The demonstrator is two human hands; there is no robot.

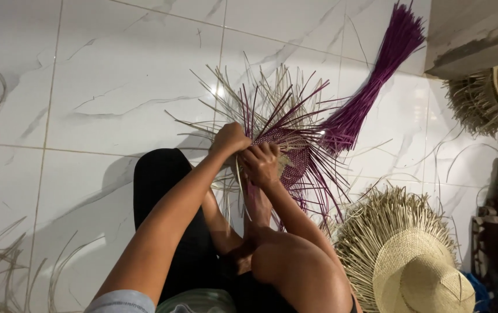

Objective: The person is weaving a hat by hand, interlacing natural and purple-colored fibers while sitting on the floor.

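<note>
Pretty bright shot overall, the glossy white floor tiles (115, 87) bounce a lot of light. There's a small hot glare spot upper middle, just above the weaving (286, 148). Soft shadow spreads left of the arms across the tile. Center looks sharp; the right edge goes darker and a bit murky.

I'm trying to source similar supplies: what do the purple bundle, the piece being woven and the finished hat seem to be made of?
Purple bundle: thin stiff plant-fibre strips, probably dyed straw or palm; matte, even colour.
Woven piece under the left hand and right hand: the same purple strips interlaced with pale natural ones.
Hat: undyed tan straw, tight matte weave, loose fringed ends.
</note>
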